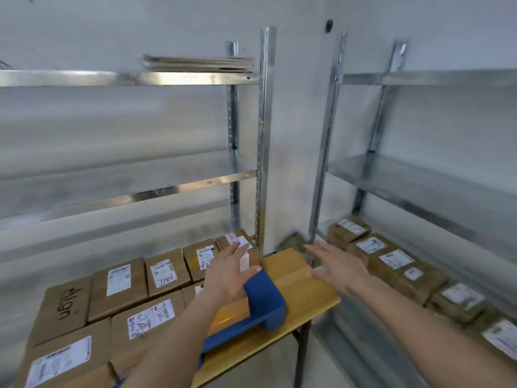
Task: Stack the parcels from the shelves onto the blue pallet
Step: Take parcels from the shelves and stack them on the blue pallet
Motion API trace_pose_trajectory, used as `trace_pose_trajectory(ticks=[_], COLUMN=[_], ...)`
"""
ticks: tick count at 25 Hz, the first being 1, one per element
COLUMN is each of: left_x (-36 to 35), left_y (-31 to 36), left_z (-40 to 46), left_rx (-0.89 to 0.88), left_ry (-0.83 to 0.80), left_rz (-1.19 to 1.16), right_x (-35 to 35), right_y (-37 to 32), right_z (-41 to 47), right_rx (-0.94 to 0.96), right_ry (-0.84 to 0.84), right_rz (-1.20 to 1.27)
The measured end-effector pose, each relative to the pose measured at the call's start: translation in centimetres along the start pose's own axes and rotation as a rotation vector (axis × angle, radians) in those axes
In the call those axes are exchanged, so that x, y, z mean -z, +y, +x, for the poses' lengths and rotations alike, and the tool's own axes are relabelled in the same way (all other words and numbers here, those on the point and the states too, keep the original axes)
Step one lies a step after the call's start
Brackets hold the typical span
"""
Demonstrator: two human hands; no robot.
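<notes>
Several brown cardboard parcels (120,287) with white labels lie packed side by side on the blue pallet (264,299), whose corner shows at the centre. My left hand (232,271) hovers open above the pallet corner and the far parcel (237,242), fingers straight. My right hand (340,266) is open too, spread in the air right of the pallet, holding nothing. More labelled parcels (391,261) sit in a row on the bottom level of the right shelf.
The pallet rests on a yellow wooden table (302,289) with dark legs. A metal shelf (260,135) stands behind it, with flat cardboard (198,63) on its top level. A second metal shelf (419,177) stands at the right.
</notes>
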State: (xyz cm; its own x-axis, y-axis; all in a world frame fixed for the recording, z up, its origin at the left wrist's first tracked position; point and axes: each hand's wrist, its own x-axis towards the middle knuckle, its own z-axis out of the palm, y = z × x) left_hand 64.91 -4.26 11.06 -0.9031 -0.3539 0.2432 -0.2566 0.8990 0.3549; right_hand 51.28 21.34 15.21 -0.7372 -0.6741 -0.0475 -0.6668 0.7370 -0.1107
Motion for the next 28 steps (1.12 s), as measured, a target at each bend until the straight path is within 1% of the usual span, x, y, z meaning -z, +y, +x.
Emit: trace_pose_trajectory(ticks=[5,10,12,14,17,22,28], left_x=[1.6,1.6,1.1,0.2,-1.3,-3.4,-6.6], left_y=[10.4,24.2,28.8,34.8,43.7,56.7,68.5], left_z=[-0.2,-2.9,-4.3,-6.8,-11.6,-22.3,-35.9], left_rx=[-0.258,-0.524,-0.583,-0.675,-0.812,-0.965,-1.126], left_ry=[-0.075,-0.083,-0.090,-0.117,-0.160,-0.278,-0.370], left_rz=[-0.090,-0.125,-0.141,-0.142,-0.156,-0.212,-0.224], right_x=[5.3,8.6,9.4,10.2,10.6,9.9,7.8], right_y=[4.9,11.7,13.7,15.9,19.0,22.2,23.9], right_z=[-11.3,-24.5,-29.5,-36.2,-46.6,-63.7,-83.2], right_rx=[-0.193,-0.451,-0.535,-0.639,-0.796,-0.989,-1.189], right_ry=[0.094,0.147,0.148,0.158,0.181,0.188,0.158], right_rz=[-0.049,-0.102,-0.105,-0.122,-0.112,-0.095,-0.076])
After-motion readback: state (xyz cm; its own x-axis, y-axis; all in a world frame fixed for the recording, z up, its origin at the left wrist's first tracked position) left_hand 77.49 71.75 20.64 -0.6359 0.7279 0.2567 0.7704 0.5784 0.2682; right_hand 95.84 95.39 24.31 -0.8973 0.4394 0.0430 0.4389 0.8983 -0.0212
